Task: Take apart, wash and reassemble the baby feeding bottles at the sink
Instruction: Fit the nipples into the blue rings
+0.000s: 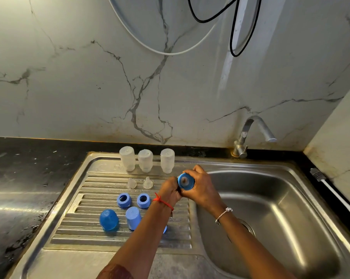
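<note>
The fingers (pixel 197 170) of the right hand (pixel 202 190) curl round a blue screw ring (pixel 185 181), whose open side faces the camera. The left hand (pixel 170 193) grips the ring's lower edge. Something pale sits in the ring's hole, perhaps a teat, though it is too blurred to be sure. Both hands hover just left of the sink bowl (pixel 280 198). Further left of the bowl, on the ribbed drainboard (pixel 89 234), stand two clear teats (pixel 131 183), two blue rings (pixel 124 200) and two blue caps (pixel 109 219). Three clear bottles (pixel 145 160) stand upside down at the drainboard's back edge. The tap (pixel 252 133) rises behind the bowl, and the dark counter (pixel 19 188) lies far left of it.
</note>
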